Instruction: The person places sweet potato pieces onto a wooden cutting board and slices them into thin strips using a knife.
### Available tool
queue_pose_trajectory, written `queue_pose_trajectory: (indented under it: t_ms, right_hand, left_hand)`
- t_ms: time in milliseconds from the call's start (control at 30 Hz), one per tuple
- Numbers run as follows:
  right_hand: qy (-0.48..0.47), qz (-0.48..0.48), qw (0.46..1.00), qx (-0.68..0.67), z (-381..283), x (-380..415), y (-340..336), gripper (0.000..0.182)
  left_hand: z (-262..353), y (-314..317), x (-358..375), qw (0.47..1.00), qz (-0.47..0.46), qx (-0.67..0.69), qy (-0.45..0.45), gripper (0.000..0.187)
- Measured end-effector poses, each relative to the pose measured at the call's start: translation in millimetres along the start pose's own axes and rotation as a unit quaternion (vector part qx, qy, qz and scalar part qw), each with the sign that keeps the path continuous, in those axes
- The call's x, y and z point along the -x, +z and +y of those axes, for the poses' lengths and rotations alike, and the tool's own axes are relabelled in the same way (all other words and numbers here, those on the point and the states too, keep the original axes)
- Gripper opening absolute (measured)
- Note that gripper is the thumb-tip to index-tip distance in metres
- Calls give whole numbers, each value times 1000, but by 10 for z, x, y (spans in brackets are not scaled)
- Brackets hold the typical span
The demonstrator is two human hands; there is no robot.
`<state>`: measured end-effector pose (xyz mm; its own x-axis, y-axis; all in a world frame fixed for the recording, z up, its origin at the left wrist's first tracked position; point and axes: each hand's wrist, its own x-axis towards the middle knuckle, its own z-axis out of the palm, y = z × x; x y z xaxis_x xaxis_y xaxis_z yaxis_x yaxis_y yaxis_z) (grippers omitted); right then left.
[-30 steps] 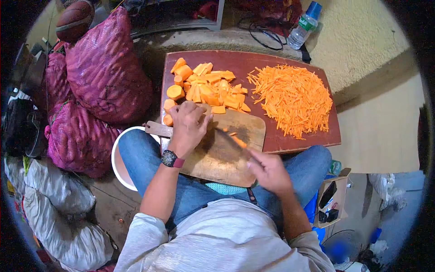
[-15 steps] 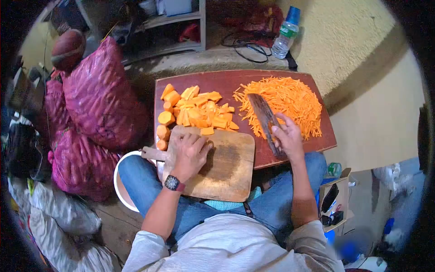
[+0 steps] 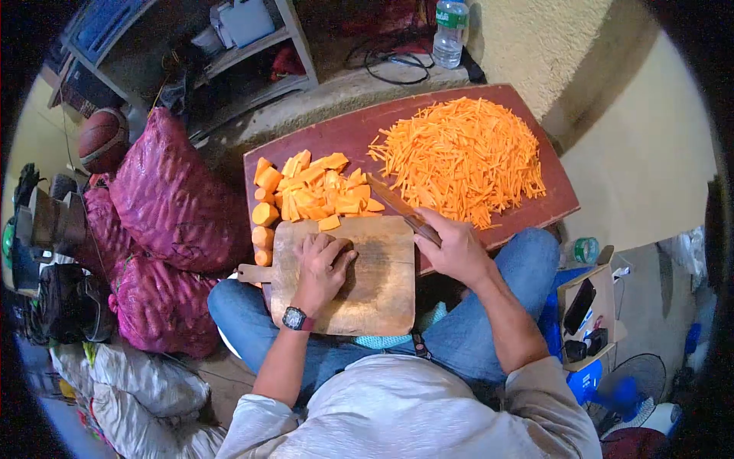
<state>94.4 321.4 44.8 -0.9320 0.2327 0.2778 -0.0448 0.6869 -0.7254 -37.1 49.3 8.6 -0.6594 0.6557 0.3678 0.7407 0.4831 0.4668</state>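
My right hand (image 3: 456, 249) grips a knife (image 3: 397, 200) by its handle, the dark blade angled up and left over the red table. My left hand (image 3: 321, 264) rests on a wooden cutting board (image 3: 382, 298), fingers bent and slightly apart; what lies under the palm is hidden. The board lies over my lap and the table's near edge. Beyond it are cut orange vegetable slabs (image 3: 321, 187), one small piece (image 3: 329, 222) at the board's far edge, and thick peeled chunks (image 3: 264, 214) in a column at the left. A large heap of thin orange strips (image 3: 466, 157) lies to the right.
The red table (image 3: 306, 140) stands before my crossed legs. Full pink mesh sacks (image 3: 172, 199) and a basketball (image 3: 104, 141) are at the left, white sacks (image 3: 145, 382) below. A water bottle (image 3: 449, 34) stands at the back; a box (image 3: 585, 314) is at the right.
My right hand has turned the knife and brought it left and nearer the board, away from the strip heap. My left hand stays on the board. The camera view has shifted and tilted.
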Motion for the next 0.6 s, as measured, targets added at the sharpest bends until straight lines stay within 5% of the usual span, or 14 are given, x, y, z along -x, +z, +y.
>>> queue_pose_trajectory:
  t_ms: [333,533,600]
  right_hand:
    - [-25,-19,999,25,30,2,-5,53]
    - [4,-59,998,4,-80,-30,-66,53]
    - [3,-57,998,-2,-52,-15,-55,51]
  left_hand:
    - [-93,20,-85,1000,-2,-7,-4,16]
    - [-15,-163,-663,996,63,-52,42,27]
    - [-175,-124,-893,995,21,-90,28,37]
